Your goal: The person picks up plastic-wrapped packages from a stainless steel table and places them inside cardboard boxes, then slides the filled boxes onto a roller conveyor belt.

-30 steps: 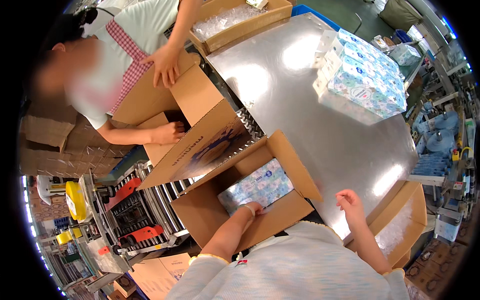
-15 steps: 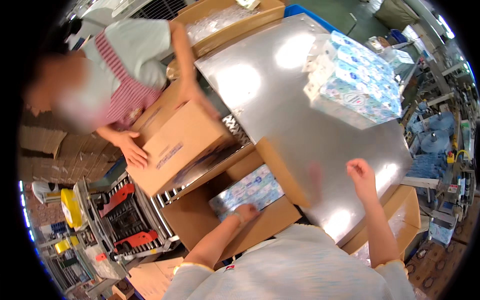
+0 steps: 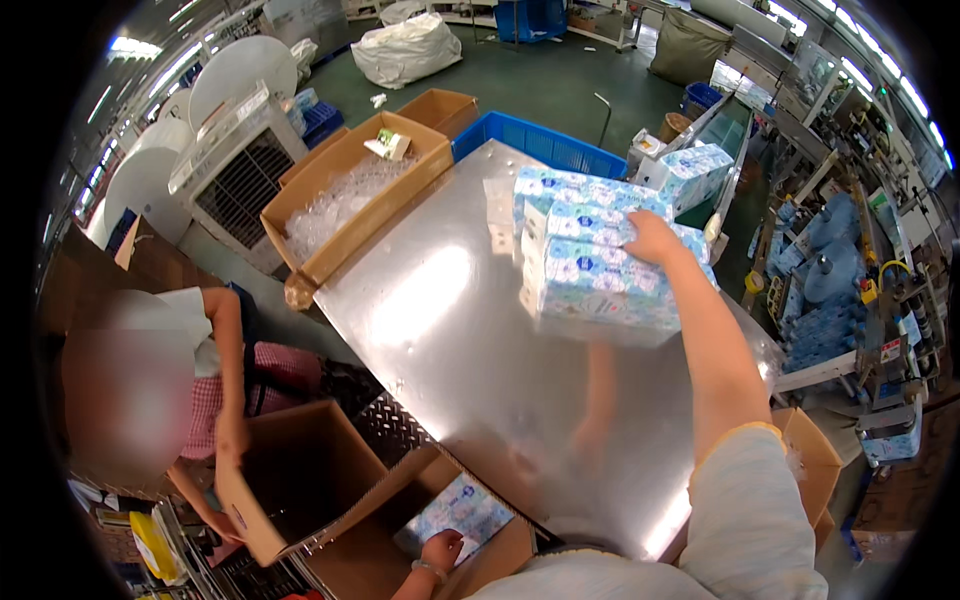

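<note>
Out over the metal table, my right hand (image 3: pixel 655 238) is on top of a group of blue-and-white floral tissue packs (image 3: pixel 610 275), its fingers bent over the top of one pack. My left hand (image 3: pixel 442 548) is low inside an open cardboard box (image 3: pixel 400 485), against a floral tissue pack (image 3: pixel 462 512) lying in it. The fingers of that hand are curled, and whether anything is in them is hidden. The packs on the table stand side by side, with their clear wrapping spread at the left end.
A co-worker at the left holds another open cardboard box (image 3: pixel 300 450) beside mine. Past the metal table (image 3: pixel 400 350) are a carton of clear plastic wrap (image 3: pixel 345 200) and a blue crate (image 3: pixel 540 145). More floral packs (image 3: pixel 695 175) and machinery stand at the right.
My right hand has gone from above the table's near side to the tissue packs. My left hand stays in the box, fingers now curled. The co-worker's box is tipped with its opening showing.
</note>
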Motion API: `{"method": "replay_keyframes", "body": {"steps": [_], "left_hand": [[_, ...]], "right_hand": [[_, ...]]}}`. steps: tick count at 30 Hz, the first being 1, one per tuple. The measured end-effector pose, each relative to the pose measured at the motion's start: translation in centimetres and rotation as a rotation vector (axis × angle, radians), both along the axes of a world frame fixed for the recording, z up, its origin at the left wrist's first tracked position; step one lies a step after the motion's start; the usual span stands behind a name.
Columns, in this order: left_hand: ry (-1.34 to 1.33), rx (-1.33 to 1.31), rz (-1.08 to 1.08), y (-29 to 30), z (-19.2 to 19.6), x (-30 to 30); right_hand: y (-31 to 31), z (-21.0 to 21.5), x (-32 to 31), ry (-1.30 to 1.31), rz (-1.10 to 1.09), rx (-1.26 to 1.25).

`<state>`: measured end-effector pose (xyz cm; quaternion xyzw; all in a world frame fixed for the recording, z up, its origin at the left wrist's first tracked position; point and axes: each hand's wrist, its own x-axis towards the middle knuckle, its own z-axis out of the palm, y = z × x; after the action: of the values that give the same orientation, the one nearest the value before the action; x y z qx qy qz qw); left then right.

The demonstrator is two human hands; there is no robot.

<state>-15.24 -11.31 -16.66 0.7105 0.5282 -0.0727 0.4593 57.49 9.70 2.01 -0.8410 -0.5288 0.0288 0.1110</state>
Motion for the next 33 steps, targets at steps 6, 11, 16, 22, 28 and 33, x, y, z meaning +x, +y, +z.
{"method": "replay_keyframes", "body": {"steps": [6,11,16,22,28,33], "left_hand": [[-0.402,0.721,0.064,7.0,14.7,12.5],[-0.469,0.902,-0.468,11.3,23.7,26.8],[-0.264,0.893,-0.951,12.3,21.0,32.5],[-0.294,0.903,-1.113,10.4,25.3,28.9],[-0.4,0.947,-0.365,7.5,35.9,8.9],[-0.375,0.726,0.169,-2.4,25.5,-5.0]], "right_hand": [[4.4,-1.2,-0.8,-0.094,0.151,-0.253],[-2.0,1.3,-8.3,0.129,0.289,-0.391],[-15.1,3.9,-15.5,0.259,0.281,-0.402],[-24.3,3.9,-19.8,0.13,0.12,-0.333],[-27.3,-0.4,-17.5,1.403,-0.429,0.343],[-23.6,11.1,-31.4,1.125,0.096,0.836]]}}
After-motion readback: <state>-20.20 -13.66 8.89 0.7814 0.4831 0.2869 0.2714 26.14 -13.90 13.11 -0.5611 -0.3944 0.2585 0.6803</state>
